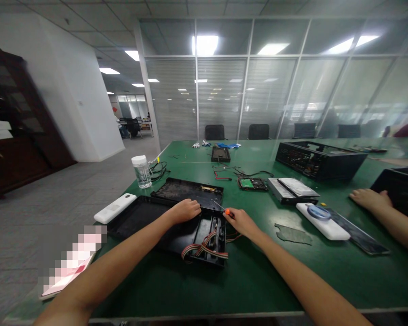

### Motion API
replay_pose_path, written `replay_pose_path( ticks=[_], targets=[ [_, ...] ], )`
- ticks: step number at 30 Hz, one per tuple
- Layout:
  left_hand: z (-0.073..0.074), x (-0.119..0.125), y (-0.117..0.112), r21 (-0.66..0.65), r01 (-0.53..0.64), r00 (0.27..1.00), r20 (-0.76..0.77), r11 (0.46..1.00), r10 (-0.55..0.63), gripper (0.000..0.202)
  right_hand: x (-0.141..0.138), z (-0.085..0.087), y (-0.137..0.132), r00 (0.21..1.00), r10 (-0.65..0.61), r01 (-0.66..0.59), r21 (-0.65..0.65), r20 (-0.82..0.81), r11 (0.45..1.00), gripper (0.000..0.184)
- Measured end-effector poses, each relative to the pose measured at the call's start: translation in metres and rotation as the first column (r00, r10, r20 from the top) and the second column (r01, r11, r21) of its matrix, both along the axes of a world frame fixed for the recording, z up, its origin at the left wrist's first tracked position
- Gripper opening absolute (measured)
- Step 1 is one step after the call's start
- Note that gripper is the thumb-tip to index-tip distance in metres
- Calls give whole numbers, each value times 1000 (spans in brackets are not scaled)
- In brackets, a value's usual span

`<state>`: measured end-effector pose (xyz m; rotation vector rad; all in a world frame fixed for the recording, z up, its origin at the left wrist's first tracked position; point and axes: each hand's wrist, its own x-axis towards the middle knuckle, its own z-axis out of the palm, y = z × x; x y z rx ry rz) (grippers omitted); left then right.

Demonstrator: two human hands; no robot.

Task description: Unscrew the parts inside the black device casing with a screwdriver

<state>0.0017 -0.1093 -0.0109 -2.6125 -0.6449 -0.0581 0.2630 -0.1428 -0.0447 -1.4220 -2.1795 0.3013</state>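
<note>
A shallow black case (139, 217) lies open on the green table, with a flat black panel (180, 190) just behind it. My left hand (187, 209) rests over the case's far wall, its fingers curled in; whatever they may hold is hidden. Gripped in my right hand (240, 221) is a screwdriver (227, 211) with an orange end on its handle. Its thin shaft points up and left over the panel. A striped ribbon cable (204, 246) spills from the case's right compartment.
On the left stand a lidded clear jar (143, 174) and a white device (114, 208). To the right are a circuit board (251, 183), a silver drive (292, 190), a torn dark sheet (293, 234) and a black metal chassis (319, 160). Another person's hand (370, 199) is at far right.
</note>
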Motion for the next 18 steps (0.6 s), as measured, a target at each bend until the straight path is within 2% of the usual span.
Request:
replay_pose_path(
  ticks=[3,5,8,12,18],
  targets=[
    [8,5,-3,-31,-79,993,90,996,81,15,-4,-2,2,996,-4,4,0,-84,1000,28],
    [13,14,-5,-107,-117,978,161,987,133,16,-5,-2,1,992,52,-53,-8,-118,999,28],
    [16,33,-10,-280,-70,972,195,957,128,14,-5,0,0,984,110,-112,-6,-142,994,29],
    [11,50,-13,-449,4,960,251,894,122,18,1,1,4,978,13,-9,23,-208,1000,31],
    [-3,52,-8,-462,-3,922,341,887,181,11,16,4,13,936,-107,138,71,-334,988,37]
  ],
)
